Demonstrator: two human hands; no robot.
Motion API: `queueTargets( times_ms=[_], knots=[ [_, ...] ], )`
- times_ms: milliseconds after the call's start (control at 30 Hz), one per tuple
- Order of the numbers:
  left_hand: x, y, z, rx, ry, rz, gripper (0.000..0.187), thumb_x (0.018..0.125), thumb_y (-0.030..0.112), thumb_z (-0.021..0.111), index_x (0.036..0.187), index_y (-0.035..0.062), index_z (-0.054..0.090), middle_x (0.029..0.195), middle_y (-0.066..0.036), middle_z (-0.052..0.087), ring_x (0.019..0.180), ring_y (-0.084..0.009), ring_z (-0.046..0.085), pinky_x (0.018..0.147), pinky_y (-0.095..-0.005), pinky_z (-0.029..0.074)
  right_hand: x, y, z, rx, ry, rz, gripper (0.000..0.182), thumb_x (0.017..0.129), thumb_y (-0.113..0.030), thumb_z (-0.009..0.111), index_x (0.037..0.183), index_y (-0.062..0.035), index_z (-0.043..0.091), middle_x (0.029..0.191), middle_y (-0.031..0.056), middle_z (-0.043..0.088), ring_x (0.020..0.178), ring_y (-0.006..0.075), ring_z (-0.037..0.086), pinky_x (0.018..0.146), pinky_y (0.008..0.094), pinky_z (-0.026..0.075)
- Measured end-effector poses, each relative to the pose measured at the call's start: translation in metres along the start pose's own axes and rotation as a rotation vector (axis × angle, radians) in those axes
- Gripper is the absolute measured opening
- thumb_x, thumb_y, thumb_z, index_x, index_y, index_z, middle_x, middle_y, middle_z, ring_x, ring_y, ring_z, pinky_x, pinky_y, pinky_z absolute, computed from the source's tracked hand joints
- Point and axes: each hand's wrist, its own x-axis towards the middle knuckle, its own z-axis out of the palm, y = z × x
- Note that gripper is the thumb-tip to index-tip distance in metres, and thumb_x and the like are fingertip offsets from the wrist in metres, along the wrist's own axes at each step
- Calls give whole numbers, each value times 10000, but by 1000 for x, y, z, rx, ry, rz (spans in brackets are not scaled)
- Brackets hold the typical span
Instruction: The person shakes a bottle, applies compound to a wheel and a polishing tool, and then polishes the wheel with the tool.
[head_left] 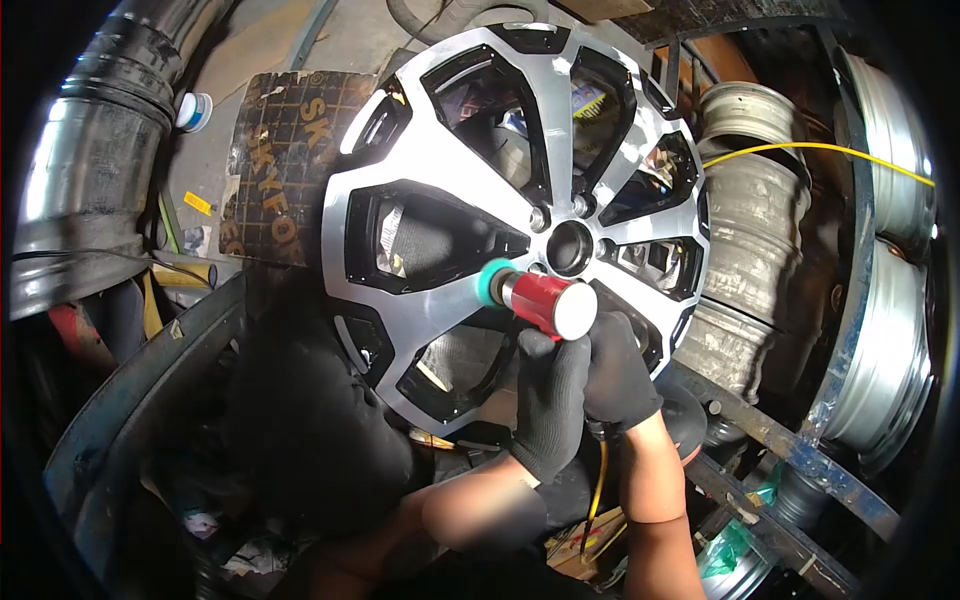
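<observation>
Both gloved hands grip a red polishing tool (545, 305): the left hand (550, 405) has its fingers clamped round the body from below, the right hand (618, 375) wrapped close beside it. Its teal pad (492, 282) presses on a spoke of the alloy wheel (515, 225), which stands tilted before the person, just left of the hub. If the pad slips off the spoke edge it could catch in an opening and jerk. A yellow hose (598, 480) trails between the forearms; stacked rims (745, 230) crowd the right side.
</observation>
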Motion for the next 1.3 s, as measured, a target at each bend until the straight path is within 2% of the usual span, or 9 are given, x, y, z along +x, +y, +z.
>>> queueTargets(
  times_ms=[133,233,333,367,500,700,967,1067,1300],
  knots=[
    [-5,-14,4,-120,109,56,304,1061,285,500,1169,1,495,1069,-89,552,979,-162,549,829,-353,457,1,2,0,64,-137,-36,330,837,-256,723,1083,-37,718,820,224,701,750,416,696,670,455,534],
    [-12,-31,0,-150,113,36,380,1065,339,504,1236,1,467,1140,-127,542,1049,-181,538,880,-369,450,-2,1,0,42,-158,-59,408,906,-417,733,1128,-75,735,813,190,708,773,385,680,717,458,503],
    [-1,-25,0,19,49,15,365,1072,338,488,1212,1,484,1128,-113,544,1044,-181,535,886,-369,450,-8,22,6,24,-5,-25,245,826,-212,681,965,-12,710,768,240,667,733,454,660,648,487,514],
    [7,-25,-3,51,1,-34,314,1057,214,484,1257,-6,585,1197,-111,604,1082,-187,568,947,-338,466,-10,19,3,47,41,41,276,884,-280,704,923,-7,712,732,224,658,682,438,654,605,474,496],
    [13,-13,11,61,-82,-20,251,1056,232,509,1154,15,589,1063,-85,595,968,-167,559,861,-349,467,-9,38,4,23,166,30,385,929,-401,734,961,-18,722,691,202,655,612,374,648,571,449,467],
    [6,-14,15,52,0,-26,250,1064,234,505,1158,14,576,1063,-69,591,968,-153,560,860,-331,474,-8,21,-9,142,-25,217,340,926,-361,699,988,-28,721,754,227,679,680,407,674,622,452,501],
    [-21,12,10,-45,-17,-179,343,1092,281,450,1253,-5,548,1156,-80,569,1045,-150,529,941,-305,455,-9,7,-22,142,-222,27,277,898,-292,659,1027,-57,726,863,245,698,805,450,677,707,470,533],
    [-24,-6,7,176,15,-4,355,1097,279,453,1289,-6,542,1199,-94,559,1074,-164,528,972,-312,444,-9,2,-23,135,-92,52,389,887,-421,746,1027,-58,730,867,241,702,804,439,681,685,458,524],
    [-35,-24,-10,377,138,176,350,1085,220,403,1331,-4,513,1230,-108,554,1100,-183,543,997,-320,433,1,4,2,164,-269,-72,284,773,-251,659,949,-31,695,779,245,664,758,467,655,699,514,513]
  ],
)
